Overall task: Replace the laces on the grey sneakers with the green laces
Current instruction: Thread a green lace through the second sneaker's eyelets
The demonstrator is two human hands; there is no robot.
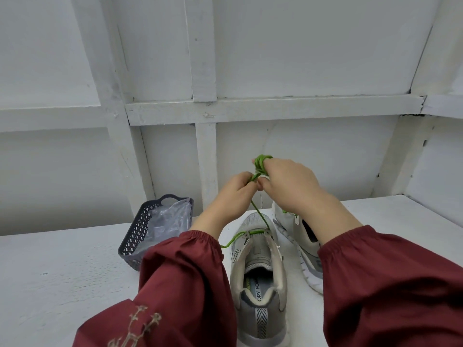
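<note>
A grey sneaker (260, 279) stands on the white table, heel toward me, toe pointing away. A green lace (260, 216) runs across its front eyelets and rises to my hands above the shoe. My right hand (288, 184) has the lace wound in several loops around its fingers. My left hand (235, 191) pinches the lace just below those loops. One loose lace end lies on the table left of the shoe. The second grey sneaker (295, 229) lies on its side at the right, partly hidden by my right arm, with green lace showing on it.
A dark grey perforated basket (132, 244) holding a clear plastic bag stands at the left on the white table (62, 271). A white panelled wall rises close behind. My dark red sleeves cover the near part of the table.
</note>
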